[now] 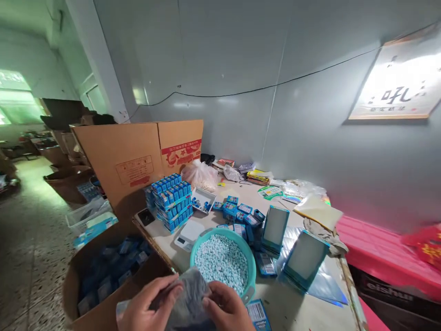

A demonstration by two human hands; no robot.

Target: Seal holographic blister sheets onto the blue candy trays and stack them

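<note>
Between my two hands, in front of the table's near edge, is a thin clear plastic bag [191, 294]. My left hand [151, 303] pinches its left side between thumb and fingers. On the opposite side my right hand [227, 305] grips it with the thumb on top. What the bag holds, if anything, I cannot make out. Just beyond the hands a teal basin [254, 271] is filled with small pale blue pellets [222, 259]. A blue printed box [259, 315] lies flat to the right of my right hand.
A cardboard box [70, 276] with blue packets stands low at left. On the table [285, 294] are stacked blue boxes [172, 202], a white scale [188, 235], a white tray [203, 200], scattered small blue boxes [237, 212] and two upright blue-edged boxes [275, 227] [305, 259].
</note>
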